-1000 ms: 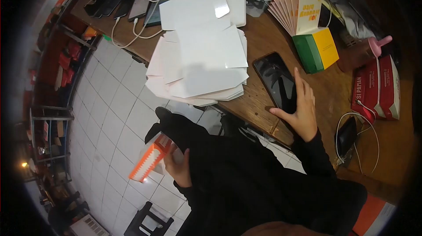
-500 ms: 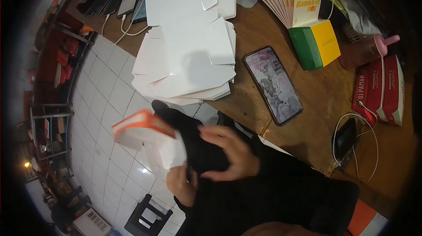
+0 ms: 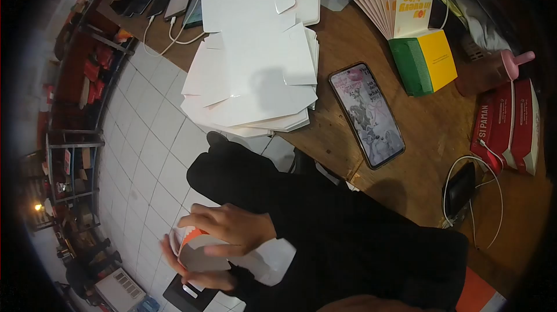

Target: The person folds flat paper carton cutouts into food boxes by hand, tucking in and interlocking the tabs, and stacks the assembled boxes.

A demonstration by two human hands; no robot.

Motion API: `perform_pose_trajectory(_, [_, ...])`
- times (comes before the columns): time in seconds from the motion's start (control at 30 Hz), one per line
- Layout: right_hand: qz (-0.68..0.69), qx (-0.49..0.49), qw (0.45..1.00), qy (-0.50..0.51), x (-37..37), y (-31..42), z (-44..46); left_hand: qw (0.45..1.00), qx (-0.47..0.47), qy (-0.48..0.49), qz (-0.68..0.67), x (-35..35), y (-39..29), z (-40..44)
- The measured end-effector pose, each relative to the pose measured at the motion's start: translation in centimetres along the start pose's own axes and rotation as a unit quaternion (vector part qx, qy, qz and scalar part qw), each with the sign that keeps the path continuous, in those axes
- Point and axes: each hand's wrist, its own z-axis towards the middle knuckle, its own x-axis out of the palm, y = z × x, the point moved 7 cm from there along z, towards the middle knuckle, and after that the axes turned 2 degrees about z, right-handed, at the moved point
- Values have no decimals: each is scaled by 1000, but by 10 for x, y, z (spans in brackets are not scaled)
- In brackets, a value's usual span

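A white paperboard food carton [image 3: 275, 260] with an orange zigzag edge is held low over my dark-clothed lap. It is curved into a bend, its pale inner face showing. My right hand [image 3: 235, 228] grips it from above, fingers curled over the orange edge. From below and left, my left hand [image 3: 212, 280] has its fingers around the carton's outer side. Part of the carton is hidden behind my fingers. Beyond the hands, a stack of flat white carton blanks [image 3: 255, 74] lies at the table's edge.
On the wooden table [image 3: 331, 132] are a phone [image 3: 368, 114], a fan of printed cartons [image 3: 412, 7] on a green and yellow box [image 3: 426, 62], red cartons [image 3: 507, 129], a pink-lidded tumbler [image 3: 487, 71] and a black device [image 3: 458, 190] with a white cable. Tiled floor [image 3: 136, 161] lies left.
The carton has come down and closer to my body, and its orange-edged panel is now bent. My right hand has moved left from beside it onto its edge.
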Motion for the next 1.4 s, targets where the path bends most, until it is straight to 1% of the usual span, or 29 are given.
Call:
perform_pose_trajectory(0.07, [11, 2, 1000, -11, -6, 3, -2, 996, -88, 13, -17, 2, 31, -4])
perform_pose_trajectory(0.17, [17, -3, 999, -47, -13, -2, -3, 989, -72, 81, -98, 8, 55, -11])
perform_pose_trajectory(0.23, [-162, -44, 983, -75, -13, 4, 2, 984, -98, 77, -124, 19, 50, -15])
perform_pose_trajectory(0.27, [-185, -79, 974, -99, -8, 4, 4, 997, -66, 25, -13, 8, 67, -13])
perform_pose_trajectory(0.33, [-209, -95, 970, -79, 0, 9, 7, 990, -80, 91, -75, 12, 44, -2])
perform_pose_trajectory(0.37, [-234, -113, 963, -64, 5, 11, 9, 992, -86, 73, -59, 11, 42, 1])
perform_pose_trajectory(0.43, [-235, -127, 963, -36, 3, 7, 17, 949, -161, 103, -249, 9, 48, 4])
perform_pose_trajectory(0.47, [-168, -96, 978, -84, -1, -5, 19, 979, -105, 138, -109, 4, 48, 10])
perform_pose_trajectory(0.5, [-218, -77, 971, -65, 1, -5, 21, 982, -58, 173, 38, 1, 52, 16])
perform_pose_trajectory(0.53, [-189, -81, 977, -55, 7, -7, 20, 988, -68, 134, 43, -3, 51, 20])
perform_pose_trajectory(0.6, [-162, 90, 983, -3, 12, -23, 19, 996, -65, 47, 30, -1, 55, 27])
perform_pose_trajectory(0.63, [-37, 182, 983, -5, 13, -28, 28, 999, -48, 6, 9, -3, 62, 37])
perform_pose_trajectory(0.67, [-35, 220, 972, 74, 21, -36, 23, 997, -60, -44, -22, -10, 68, 42])
perform_pose_trajectory(0.7, [-38, 253, 954, 156, 28, -44, 17, 992, -67, -89, -60, -18, 73, 46])
perform_pose_trajectory(0.77, [-83, 227, 946, 215, 36, -53, 8, 989, -70, -89, -96, -22, 83, 45])
perform_pose_trajectory(0.8, [-103, 216, 963, 122, 28, -56, 8, 981, -67, -76, -167, -19, 89, 42])
perform_pose_trajectory(0.83, [-122, 197, 973, 22, 15, -54, 8, 973, -114, 15, -201, -11, 89, 38])
perform_pose_trajectory(0.87, [-124, 194, 973, 27, 20, -55, 7, 982, -86, 66, -157, -6, 92, 34])
perform_pose_trajectory(0.93, [5, 188, 977, -105, 16, -54, 8, 985, -60, 113, -116, -2, 102, 20])
perform_pose_trajectory(0.97, [3, 187, 977, -101, 17, -55, 9, 959, -171, 138, -177, 2, 117, 4])
perform_pose_trajectory(1.03, [-9, 245, 969, -11, 27, -65, 7, 915, -284, 159, -238, 5, 137, -16])
perform_pose_trajectory(1.07, [57, 314, 948, -18, 25, -79, 0, 924, -288, 151, -202, -1, 144, -20])
perform_pose_trajectory(1.1, [53, 316, 947, -17, 23, -83, -2, 931, -290, 143, -166, -6, 143, -19])
perform_pose_trajectory(1.17, [196, 450, 871, 36, 34, -99, -18, 953, -242, 107, -145, -11, 128, -6])
perform_pose_trajectory(1.2, [252, 496, 828, 71, 35, -102, -25, 953, -225, -30, -199, -21, 117, 6])
perform_pose_trajectory(1.27, [374, 450, 794, 165, 50, -81, -35, 924, -218, -162, -271, -31, 124, 5])
perform_pose_trajectory(1.3, [431, 426, 753, 257, 50, -74, -46, 932, -197, -94, -288, -31, 135, 0])
perform_pose_trajectory(1.37, [401, 494, 688, 349, 48, -57, -62, 929, -153, 31, -336, -22, 138, -14])
perform_pose_trajectory(1.4, [412, 498, 697, 312, 40, -45, -58, 917, -134, 89, -366, -14, 129, -23])
